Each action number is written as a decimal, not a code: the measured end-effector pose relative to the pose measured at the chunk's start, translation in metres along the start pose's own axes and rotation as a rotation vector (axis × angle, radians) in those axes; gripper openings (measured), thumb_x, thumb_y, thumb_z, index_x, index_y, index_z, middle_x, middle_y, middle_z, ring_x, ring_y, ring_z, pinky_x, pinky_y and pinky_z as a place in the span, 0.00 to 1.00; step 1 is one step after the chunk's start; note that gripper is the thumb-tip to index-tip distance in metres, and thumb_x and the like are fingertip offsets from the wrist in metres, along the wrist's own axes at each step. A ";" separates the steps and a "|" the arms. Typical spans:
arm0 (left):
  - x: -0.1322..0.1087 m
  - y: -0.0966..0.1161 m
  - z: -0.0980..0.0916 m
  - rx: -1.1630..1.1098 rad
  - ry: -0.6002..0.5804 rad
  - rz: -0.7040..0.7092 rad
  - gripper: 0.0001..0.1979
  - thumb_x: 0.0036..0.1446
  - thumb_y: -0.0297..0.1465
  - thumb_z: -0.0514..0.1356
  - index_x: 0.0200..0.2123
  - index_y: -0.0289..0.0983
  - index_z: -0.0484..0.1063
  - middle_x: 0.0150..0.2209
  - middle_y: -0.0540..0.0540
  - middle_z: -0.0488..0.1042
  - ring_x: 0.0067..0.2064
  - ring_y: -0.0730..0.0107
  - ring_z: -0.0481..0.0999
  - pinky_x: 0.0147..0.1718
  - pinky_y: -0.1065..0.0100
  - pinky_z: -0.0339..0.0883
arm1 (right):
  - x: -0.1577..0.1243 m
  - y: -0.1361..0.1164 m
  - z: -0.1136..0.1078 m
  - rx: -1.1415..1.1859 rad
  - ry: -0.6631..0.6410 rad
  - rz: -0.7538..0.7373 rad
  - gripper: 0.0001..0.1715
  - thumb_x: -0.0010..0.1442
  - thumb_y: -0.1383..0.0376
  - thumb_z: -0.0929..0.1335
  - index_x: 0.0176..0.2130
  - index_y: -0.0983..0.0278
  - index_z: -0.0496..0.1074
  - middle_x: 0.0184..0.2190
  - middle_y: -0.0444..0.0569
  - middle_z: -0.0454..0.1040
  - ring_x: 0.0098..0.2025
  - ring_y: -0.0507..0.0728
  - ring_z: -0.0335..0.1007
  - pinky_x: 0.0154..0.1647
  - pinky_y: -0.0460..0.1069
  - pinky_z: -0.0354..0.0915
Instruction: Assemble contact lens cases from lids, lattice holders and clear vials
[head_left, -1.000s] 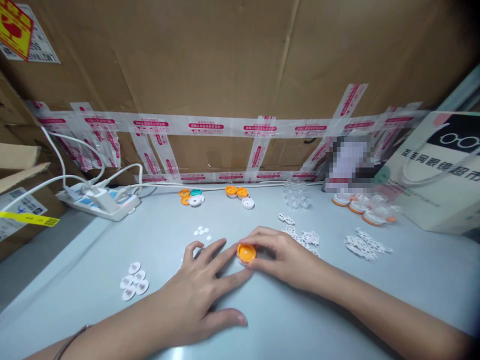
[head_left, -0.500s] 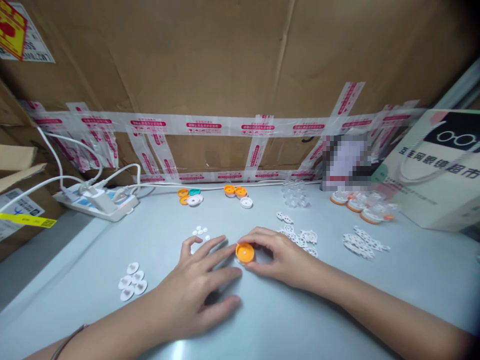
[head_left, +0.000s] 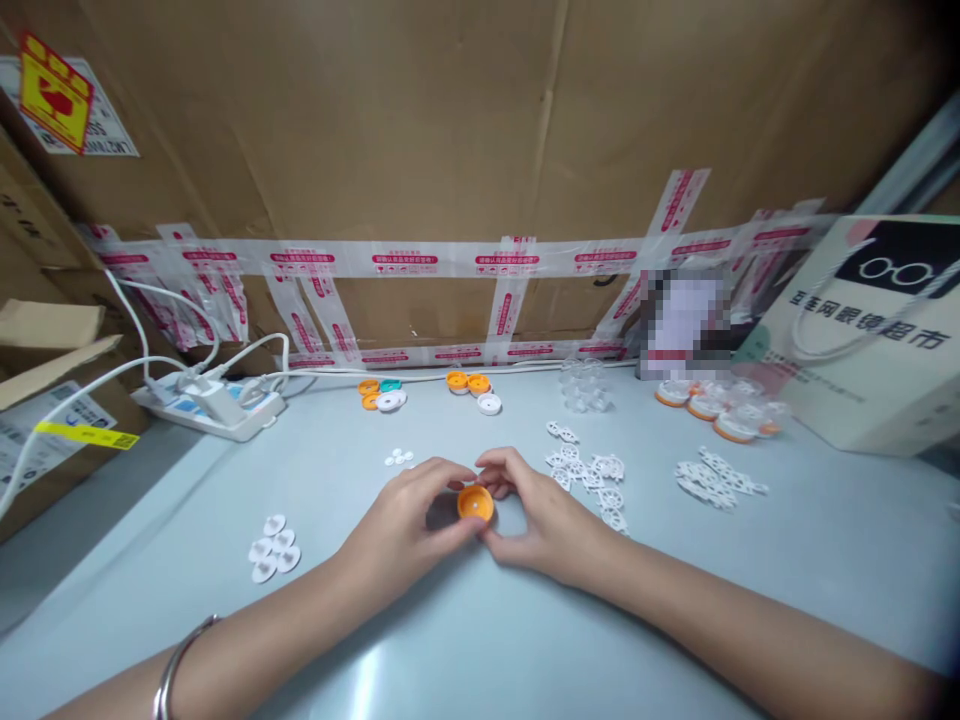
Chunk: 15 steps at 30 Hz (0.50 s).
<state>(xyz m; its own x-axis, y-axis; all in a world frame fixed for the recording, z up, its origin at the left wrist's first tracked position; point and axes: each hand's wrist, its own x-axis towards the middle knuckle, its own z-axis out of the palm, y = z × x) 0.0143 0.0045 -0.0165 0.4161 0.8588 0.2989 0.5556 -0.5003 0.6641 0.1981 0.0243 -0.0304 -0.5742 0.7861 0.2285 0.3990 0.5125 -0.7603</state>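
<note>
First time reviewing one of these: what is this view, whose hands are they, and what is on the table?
No machine here: a person wears a camera on the head, so the single picture looks forward and down at their own hands. The left hand and right hand together pinch a small round orange plastic cap over the pale grey tabletop. Around them lie flat white plastic discs, lacy white plastic pieces, more orange and teal caps and a white power strip, before a taped cardboard wall.
</note>
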 end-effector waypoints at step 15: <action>0.002 0.003 0.002 0.054 -0.030 -0.021 0.09 0.53 0.29 0.60 0.39 0.39 0.70 0.36 0.49 0.74 0.37 0.69 0.73 0.37 0.67 0.65 | 0.000 0.003 0.007 0.018 0.031 0.067 0.25 0.46 0.69 0.67 0.41 0.61 0.52 0.38 0.49 0.68 0.40 0.53 0.68 0.42 0.50 0.65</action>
<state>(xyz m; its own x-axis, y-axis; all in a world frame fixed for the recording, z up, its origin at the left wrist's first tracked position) 0.0179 0.0048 -0.0151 0.4245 0.8660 0.2644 0.6021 -0.4880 0.6319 0.1944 0.0234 -0.0372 -0.5241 0.8291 0.1949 0.4233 0.4521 -0.7852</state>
